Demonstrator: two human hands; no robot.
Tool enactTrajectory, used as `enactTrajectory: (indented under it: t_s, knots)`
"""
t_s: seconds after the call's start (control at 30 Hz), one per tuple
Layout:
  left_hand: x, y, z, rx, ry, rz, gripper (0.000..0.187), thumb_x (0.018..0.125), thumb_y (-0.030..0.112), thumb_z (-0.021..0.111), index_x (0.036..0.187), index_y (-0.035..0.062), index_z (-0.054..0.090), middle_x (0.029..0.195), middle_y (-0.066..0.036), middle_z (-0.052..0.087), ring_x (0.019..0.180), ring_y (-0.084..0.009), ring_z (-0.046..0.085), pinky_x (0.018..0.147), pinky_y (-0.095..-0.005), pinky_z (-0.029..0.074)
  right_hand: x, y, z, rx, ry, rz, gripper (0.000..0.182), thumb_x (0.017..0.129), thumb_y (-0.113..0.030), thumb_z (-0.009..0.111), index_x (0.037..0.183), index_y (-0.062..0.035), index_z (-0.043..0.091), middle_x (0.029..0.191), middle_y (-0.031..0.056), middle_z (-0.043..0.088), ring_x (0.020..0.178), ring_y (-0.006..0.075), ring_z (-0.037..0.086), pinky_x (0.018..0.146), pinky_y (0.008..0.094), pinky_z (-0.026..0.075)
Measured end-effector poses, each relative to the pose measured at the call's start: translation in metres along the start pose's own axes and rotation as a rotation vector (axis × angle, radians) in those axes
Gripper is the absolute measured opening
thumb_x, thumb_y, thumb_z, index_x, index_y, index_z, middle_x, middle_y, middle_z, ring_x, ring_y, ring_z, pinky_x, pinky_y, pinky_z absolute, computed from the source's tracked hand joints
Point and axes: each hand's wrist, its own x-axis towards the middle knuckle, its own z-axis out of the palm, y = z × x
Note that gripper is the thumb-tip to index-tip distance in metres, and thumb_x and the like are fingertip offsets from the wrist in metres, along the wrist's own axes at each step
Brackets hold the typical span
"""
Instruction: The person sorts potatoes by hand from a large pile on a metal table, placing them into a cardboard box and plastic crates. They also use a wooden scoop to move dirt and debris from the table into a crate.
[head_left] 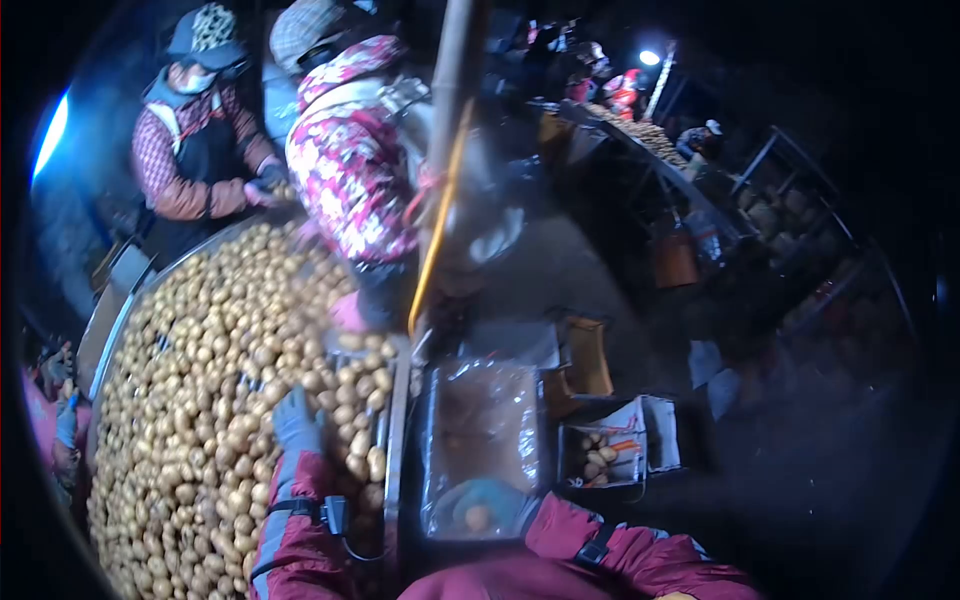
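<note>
Brown potatoes (200, 370) cover a large metal-rimmed sorting table in a thick layer. My left hand (298, 422), in a grey glove, reaches onto them with its fingers apart, fingertips touching the potatoes near the right side. Low over a box lined with clear plastic (485, 420) is my right hand (500, 505), gloved and blurred by motion. A single potato (477, 517) shows within its grip. The lined box stands just right of the table's metal edge (395, 440).
Across the table stand a masked person (195, 140) and another in a pink patterned jacket (350, 170). A pole (450, 130) rises by the table. Right of the lined box are an open carton (587, 355) and a box holding several potatoes (600, 458). Another potato table (640, 135) stands far back.
</note>
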Motion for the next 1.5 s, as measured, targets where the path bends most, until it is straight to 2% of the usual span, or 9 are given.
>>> enactTrajectory:
  t_s: [0.17, 0.43, 0.6, 0.77, 0.97, 1.1, 1.27, 1.4, 1.5]
  knots:
    - [0.064, -0.053, 0.028, 0.100, 0.064, -0.038, 0.081, 0.080, 0.030, 0.077, 0.150, 0.0086, 0.042, 0.130, -0.018, 0.058, 0.117, -0.0364, 0.057, 0.103, -0.0462, 0.044, -0.031, -0.017, -0.014, 0.374, 0.236, 0.565, 0.037, 0.092, -0.017, 0.055, 0.122, -0.0008, 0.068, 0.096, 0.0129, 0.070, 0.085, 0.0211, 0.069, 0.079, 0.0351, 0.058]
    - [-0.020, -0.087, 0.000, -0.007, 0.079, -0.027, 0.081, 0.081, 0.026, 0.078, 0.151, 0.0066, 0.043, 0.149, -0.024, 0.046, 0.137, -0.0417, 0.044, 0.114, -0.0486, 0.037, -0.046, 0.012, -0.031, 0.407, 0.305, 0.502, 0.038, 0.099, -0.023, 0.051, 0.130, -0.0090, 0.068, 0.094, 0.0109, 0.068, 0.081, 0.0211, 0.068, 0.071, 0.0314, 0.056]
    - [-0.120, -0.107, -0.064, -0.023, 0.142, -0.112, 0.084, 0.080, 0.020, 0.079, 0.153, 0.0039, 0.040, 0.154, -0.025, 0.041, 0.143, -0.0409, 0.038, 0.120, -0.0480, 0.030, -0.016, 0.021, -0.029, 0.560, 0.049, 0.337, 0.035, 0.103, -0.009, 0.050, 0.136, 0.0016, 0.056, 0.111, 0.0145, 0.068, 0.101, 0.0223, 0.069, 0.091, 0.0342, 0.058]
    - [-0.251, -0.121, -0.123, 0.023, 0.136, -0.307, 0.082, 0.087, 0.024, 0.075, 0.154, -0.0029, 0.035, 0.157, -0.024, 0.038, 0.146, -0.0388, 0.034, 0.123, -0.0437, 0.025, 0.014, 0.002, -0.002, 0.854, -0.077, 0.559, 0.037, 0.098, -0.007, 0.062, 0.134, -0.0026, 0.058, 0.121, 0.0098, 0.066, 0.098, 0.0157, 0.067, 0.084, 0.0301, 0.058]
    - [-0.338, -0.053, -0.122, 0.017, -0.072, -0.387, 0.101, 0.081, 0.045, 0.076, 0.158, 0.0014, 0.028, 0.165, -0.032, 0.012, 0.153, -0.0460, 0.016, 0.125, -0.0474, 0.016, 0.044, 0.007, 0.048, 0.349, -0.292, 0.631, 0.036, 0.104, -0.026, 0.051, 0.135, -0.0130, 0.062, 0.120, 0.0036, 0.067, 0.085, 0.0106, 0.065, 0.066, 0.0232, 0.054]
    - [-0.301, -0.030, -0.099, 0.088, -0.083, -0.385, 0.101, 0.079, 0.052, 0.074, 0.157, 0.0051, 0.032, 0.162, -0.036, 0.017, 0.152, -0.0528, 0.005, 0.124, -0.0574, 0.002, 0.053, 0.009, 0.088, 0.186, -0.342, 0.767, 0.036, 0.104, -0.034, 0.051, 0.132, -0.0174, 0.065, 0.121, 0.0005, 0.066, 0.091, 0.0073, 0.063, 0.064, 0.0218, 0.053]
    - [-0.302, -0.020, -0.118, -0.153, -0.100, -0.389, 0.089, 0.084, 0.053, 0.069, 0.157, 0.0137, 0.037, 0.163, -0.026, 0.026, 0.152, -0.0453, 0.017, 0.124, -0.0539, 0.015, 0.076, 0.048, 0.128, 0.396, -0.475, 0.898, 0.046, 0.104, -0.044, 0.050, 0.123, -0.0064, 0.067, 0.096, 0.0028, 0.075, 0.063, 0.0136, 0.065, 0.051, 0.0224, 0.046]
    - [-0.371, -0.088, -0.172, 0.207, 0.177, -0.517, 0.081, 0.085, 0.045, 0.073, 0.152, 0.0088, 0.044, 0.160, -0.026, 0.031, 0.149, -0.0430, 0.026, 0.123, -0.0517, 0.019, 0.086, 0.050, 0.159, 0.361, -0.368, 0.838, 0.053, 0.104, -0.047, 0.048, 0.126, -0.0018, 0.063, 0.102, 0.0075, 0.073, 0.077, 0.0164, 0.067, 0.059, 0.0232, 0.051]
    - [-0.457, -0.161, -0.242, 0.517, 0.427, -0.751, 0.086, 0.081, 0.037, 0.079, 0.151, 0.0014, 0.042, 0.155, -0.025, 0.037, 0.143, -0.0442, 0.034, 0.121, -0.0519, 0.024, 0.096, 0.044, 0.161, 0.290, -0.393, 0.723, 0.032, 0.106, -0.018, 0.048, 0.129, -0.0032, 0.062, 0.117, 0.0088, 0.068, 0.096, 0.0173, 0.067, 0.074, 0.0301, 0.058]
